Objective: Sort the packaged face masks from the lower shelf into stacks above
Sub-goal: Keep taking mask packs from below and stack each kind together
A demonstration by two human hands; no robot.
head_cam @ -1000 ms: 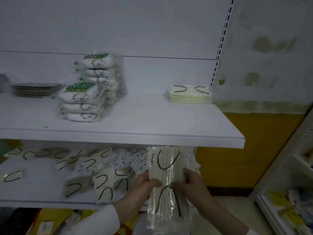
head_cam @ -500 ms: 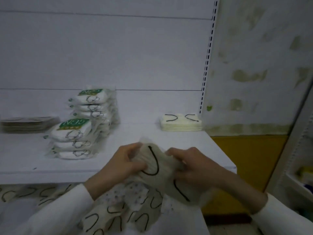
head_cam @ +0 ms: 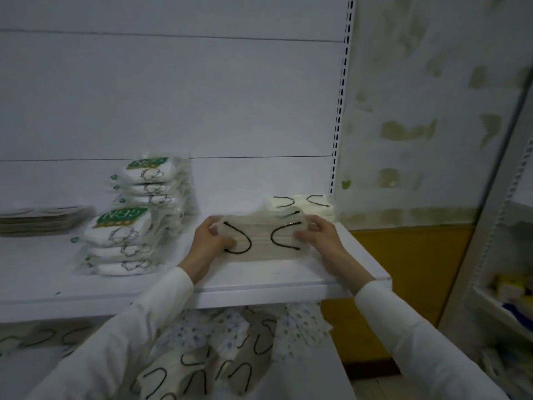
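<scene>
A clear pack of cream face masks with black ear loops (head_cam: 261, 238) lies flat over the upper shelf (head_cam: 259, 280), held by both hands. My left hand (head_cam: 206, 243) grips its left end and my right hand (head_cam: 320, 235) grips its right end. Just behind it, at the shelf's back right, is a low stack of the same cream masks (head_cam: 300, 204). On the lower shelf lies a loose heap of packaged masks (head_cam: 230, 350), some cream with black loops, some with a dotted print.
Two stacks of white mask packs with green labels (head_cam: 127, 229) (head_cam: 153, 180) stand on the upper shelf's left half, and a flat grey pile (head_cam: 43, 219) lies at far left. A slotted upright (head_cam: 340, 111) bounds the shelf on the right. Another shelving unit (head_cam: 507, 284) stands at far right.
Both hands lifted the cream mask pack from in front of the lower shelf up over the upper shelf, turned it level, and brought it in front of the cream stack.
</scene>
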